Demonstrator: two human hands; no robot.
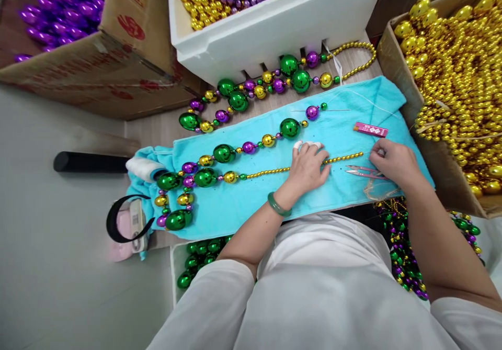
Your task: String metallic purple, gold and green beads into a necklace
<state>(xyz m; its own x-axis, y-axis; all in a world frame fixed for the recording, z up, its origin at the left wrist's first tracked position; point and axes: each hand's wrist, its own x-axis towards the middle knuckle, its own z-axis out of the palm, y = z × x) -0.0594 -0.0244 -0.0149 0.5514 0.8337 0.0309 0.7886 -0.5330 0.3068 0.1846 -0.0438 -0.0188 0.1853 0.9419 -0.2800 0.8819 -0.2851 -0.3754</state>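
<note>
Head view, centre of frame: bead strand (251, 151) laid out on a turquoise towel (243, 203), running from large green, purple and gold balls at centre left to a fine run of small gold beads (306, 165) toward centre right. Left hand (308, 167) lies palm down on that gold run, fingers curled and pressing it flat; white tape on two fingertips. Right hand (392, 160) at centre right, loosely closed beside the strand's end, touching pink thread snips (363, 171); whether it pinches the thread cannot be told. By my judgement, stringing is well advanced: the big-bead section is complete, the thin end is unfinished.

Surrounding: finished necklace (274, 80) above the towel; pink packet (371, 129); white foam box (274, 20) of beads top centre; carton of gold beads (458, 78) at right.
</note>
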